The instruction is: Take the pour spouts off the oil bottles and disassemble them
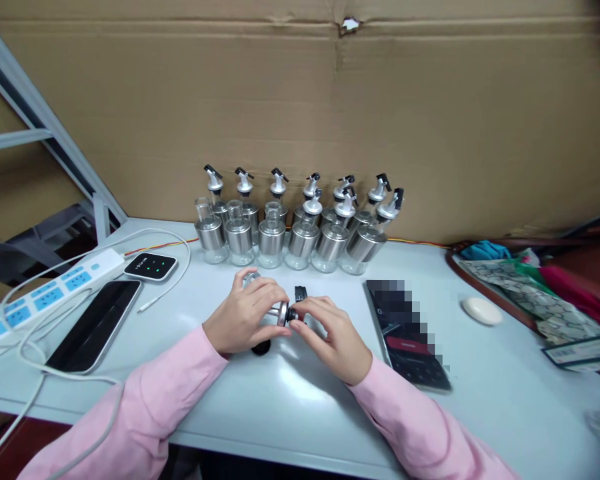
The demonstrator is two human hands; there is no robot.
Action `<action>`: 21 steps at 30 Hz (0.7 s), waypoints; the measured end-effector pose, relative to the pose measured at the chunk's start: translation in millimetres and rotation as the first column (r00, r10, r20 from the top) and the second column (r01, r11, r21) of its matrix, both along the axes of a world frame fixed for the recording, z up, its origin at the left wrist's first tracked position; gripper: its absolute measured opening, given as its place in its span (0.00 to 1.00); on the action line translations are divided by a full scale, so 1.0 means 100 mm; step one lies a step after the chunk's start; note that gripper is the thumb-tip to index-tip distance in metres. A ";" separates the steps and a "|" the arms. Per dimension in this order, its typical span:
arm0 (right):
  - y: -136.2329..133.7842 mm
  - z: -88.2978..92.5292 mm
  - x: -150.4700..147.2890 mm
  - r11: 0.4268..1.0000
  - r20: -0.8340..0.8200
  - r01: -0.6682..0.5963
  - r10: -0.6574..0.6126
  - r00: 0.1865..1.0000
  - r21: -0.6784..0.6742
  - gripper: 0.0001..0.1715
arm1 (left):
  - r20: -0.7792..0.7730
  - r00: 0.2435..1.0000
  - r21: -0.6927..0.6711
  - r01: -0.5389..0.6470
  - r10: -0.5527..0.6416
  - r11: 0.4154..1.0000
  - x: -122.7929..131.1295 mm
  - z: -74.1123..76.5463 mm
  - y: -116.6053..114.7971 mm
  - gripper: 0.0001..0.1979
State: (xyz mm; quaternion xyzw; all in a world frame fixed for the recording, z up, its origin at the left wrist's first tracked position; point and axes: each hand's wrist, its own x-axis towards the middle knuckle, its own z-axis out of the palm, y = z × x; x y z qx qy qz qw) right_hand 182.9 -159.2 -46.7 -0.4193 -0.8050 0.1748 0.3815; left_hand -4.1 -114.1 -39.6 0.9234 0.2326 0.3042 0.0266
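Observation:
Close together above the table, my left hand (250, 313) and my right hand (333, 333) work on one bottle pour spout (283, 313). Fingers of the left are wrapped round its silver body, and those of the right pinch its black end. Partly covered by my left hand is a clear rounded piece (251, 279). A round black part (261, 347) lies beneath that hand, and a black ribbed piece (301, 292) is just beyond my fingertips. Behind stand rows of glass bottles with steel sleeves; a front-left bottle (271, 235) has a bare neck, while a front-right bottle (333, 237) carries a spout.
On the left lie a power strip (55, 293), a black phone (97, 327), a small black device (151, 267) and white cables. To the right are a partly pixelated dark package (405, 337), a white oval object (482, 311) and cloth items (555, 293). Cardboard (280, 100) backs the table.

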 end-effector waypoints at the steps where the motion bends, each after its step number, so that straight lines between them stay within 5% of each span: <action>1: 0.00 0.01 0.00 1.000 -0.004 0.002 -0.002 1.000 0.001 0.09 | -0.003 1.000 0.001 0.000 0.000 1.000 0.00 0.00 0.00 0.19; 12: 0.00 0.03 0.00 0.972 -0.174 -0.030 -0.012 0.985 -0.231 0.10 | 0.071 0.996 0.102 0.047 -0.054 0.994 0.06 -0.10 -0.01 0.16; 21: 0.00 0.03 -0.02 0.964 -0.152 -0.050 0.011 0.988 -0.260 0.13 | 0.072 0.995 0.155 0.058 -0.070 0.986 0.10 -0.08 -0.03 0.18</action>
